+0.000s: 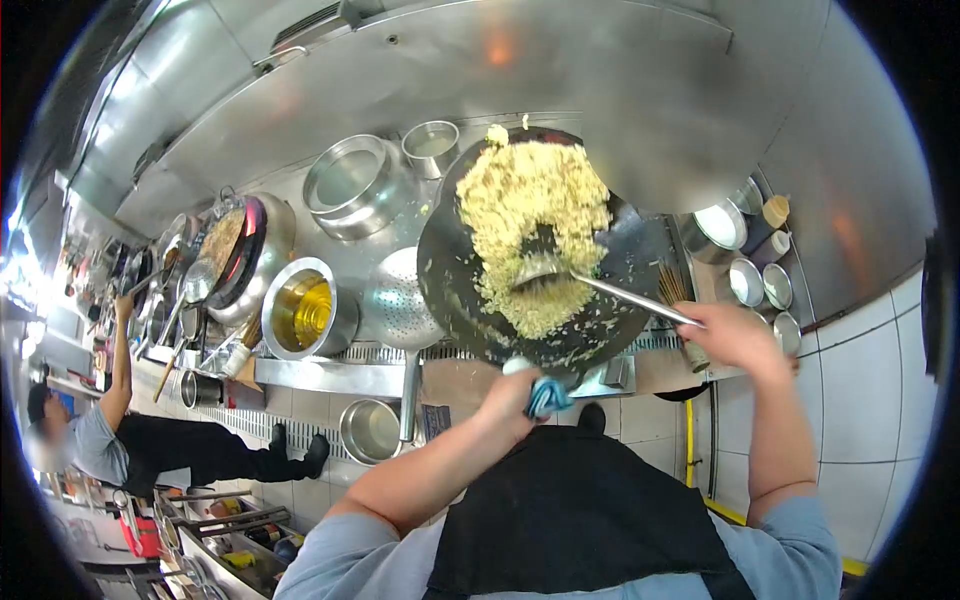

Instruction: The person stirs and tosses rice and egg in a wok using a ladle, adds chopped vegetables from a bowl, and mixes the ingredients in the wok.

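Observation:
A large dark wok (445,290) stands on the range in front of me, filled with yellow fried rice (535,190). Some of the rice is in the air above the far rim. My right hand (735,338) is wrapped around the handle of a ladle (640,300), whose bowl rests in the rice near the middle of the wok. At the near rim, my left hand (508,402) is closed on a blue and white cloth (547,397). The cloth lies against the wok's edge, and any handle beneath it is hidden.
Left of the wok are a perforated strainer (402,300), a pot of yellow oil (312,310) and a steel pot (347,185). Seasoning containers (722,225) and a bamboo brush (672,285) stand at right. Farther left, a co-worker (100,430) works at another wok.

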A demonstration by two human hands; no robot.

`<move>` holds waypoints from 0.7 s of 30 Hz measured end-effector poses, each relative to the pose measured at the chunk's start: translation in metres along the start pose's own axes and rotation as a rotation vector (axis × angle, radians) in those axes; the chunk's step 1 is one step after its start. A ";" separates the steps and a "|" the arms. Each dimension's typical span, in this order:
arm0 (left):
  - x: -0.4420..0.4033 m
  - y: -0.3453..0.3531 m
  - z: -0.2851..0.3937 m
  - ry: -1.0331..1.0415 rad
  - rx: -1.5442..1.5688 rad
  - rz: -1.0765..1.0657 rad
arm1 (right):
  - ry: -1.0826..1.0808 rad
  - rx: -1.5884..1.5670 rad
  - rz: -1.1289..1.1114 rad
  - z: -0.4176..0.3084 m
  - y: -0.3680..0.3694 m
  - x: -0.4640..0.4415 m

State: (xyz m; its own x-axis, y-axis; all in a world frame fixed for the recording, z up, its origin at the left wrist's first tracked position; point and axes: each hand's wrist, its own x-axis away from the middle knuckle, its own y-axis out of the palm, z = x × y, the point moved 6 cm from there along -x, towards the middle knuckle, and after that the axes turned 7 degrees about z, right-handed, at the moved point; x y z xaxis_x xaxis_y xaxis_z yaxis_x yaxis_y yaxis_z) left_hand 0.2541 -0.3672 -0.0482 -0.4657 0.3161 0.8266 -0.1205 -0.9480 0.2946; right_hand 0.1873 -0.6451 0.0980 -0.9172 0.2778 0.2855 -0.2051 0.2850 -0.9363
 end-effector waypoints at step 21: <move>-0.086 0.013 0.065 0.054 0.082 -0.109 | -0.284 -1.818 0.088 -0.068 -0.083 0.025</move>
State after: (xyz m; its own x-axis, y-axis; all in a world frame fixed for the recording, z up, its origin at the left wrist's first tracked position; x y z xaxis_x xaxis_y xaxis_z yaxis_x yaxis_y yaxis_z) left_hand 0.3500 -0.4047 -0.0842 -0.5000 0.4128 0.7613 -0.1023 -0.9011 0.4214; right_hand 0.2045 -0.5996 0.1970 -0.9662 0.2554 0.0337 0.2418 0.8541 0.4606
